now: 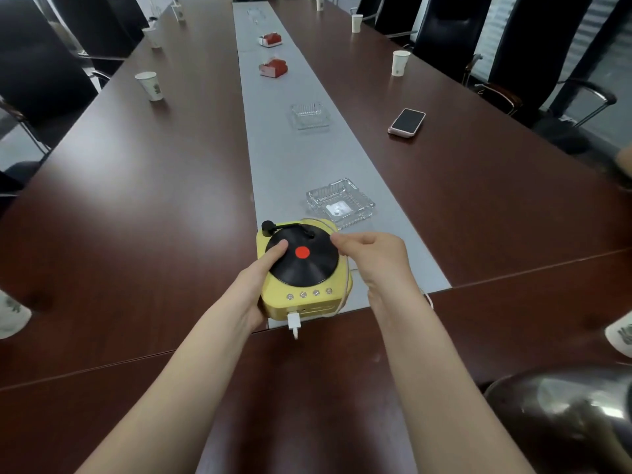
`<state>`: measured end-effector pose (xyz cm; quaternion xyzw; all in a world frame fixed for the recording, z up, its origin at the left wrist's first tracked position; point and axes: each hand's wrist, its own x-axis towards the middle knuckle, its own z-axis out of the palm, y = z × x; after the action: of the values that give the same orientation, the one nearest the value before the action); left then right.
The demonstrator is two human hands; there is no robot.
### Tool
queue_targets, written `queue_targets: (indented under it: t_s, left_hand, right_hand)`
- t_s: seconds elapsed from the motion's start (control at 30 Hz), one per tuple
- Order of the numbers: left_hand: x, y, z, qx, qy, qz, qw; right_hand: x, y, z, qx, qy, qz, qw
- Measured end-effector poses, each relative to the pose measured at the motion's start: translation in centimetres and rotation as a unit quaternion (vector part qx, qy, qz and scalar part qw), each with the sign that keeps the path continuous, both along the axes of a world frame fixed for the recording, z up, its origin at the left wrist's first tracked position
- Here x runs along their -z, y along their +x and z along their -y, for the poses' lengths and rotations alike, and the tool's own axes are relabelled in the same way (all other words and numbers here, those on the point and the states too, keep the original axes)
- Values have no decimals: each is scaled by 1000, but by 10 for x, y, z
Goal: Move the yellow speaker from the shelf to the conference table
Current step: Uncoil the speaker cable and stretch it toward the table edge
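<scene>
The yellow speaker point(301, 268) sits low in the centre of the frame on the conference table point(136, 200). The left hand point(260, 285) clasps its side; the right hand point(372, 258) pinches the white cable point(345, 285). A tug on that cable could drag it into the glass ashtray point(340, 203) just behind it.

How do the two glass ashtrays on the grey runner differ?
The near ashtray holds a small white item; the far ashtray looks empty. The near one sits just beyond the yellow speaker; the far one stands alone mid-runner. Both are clear, square glass.
</scene>
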<state>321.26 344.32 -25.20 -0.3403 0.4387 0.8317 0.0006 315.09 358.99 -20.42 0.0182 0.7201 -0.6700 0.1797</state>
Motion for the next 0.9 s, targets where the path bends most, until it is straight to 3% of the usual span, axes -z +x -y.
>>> queue_targets:
  t_s: [0.57, 0.73, 0.9]
  left_hand:
    - [5, 5, 10, -4, 55, -14, 998]
    - [7, 5, 13, -22, 43, -21, 999]
    - [11, 3, 17, -29, 31, -24, 999]
  right_hand:
    - [14, -43, -36, 76, 17, 17, 997]
    - [42, -51, -52, 89, 93, 5, 992]
    - [82, -46, -68, 104, 233, 26, 967]
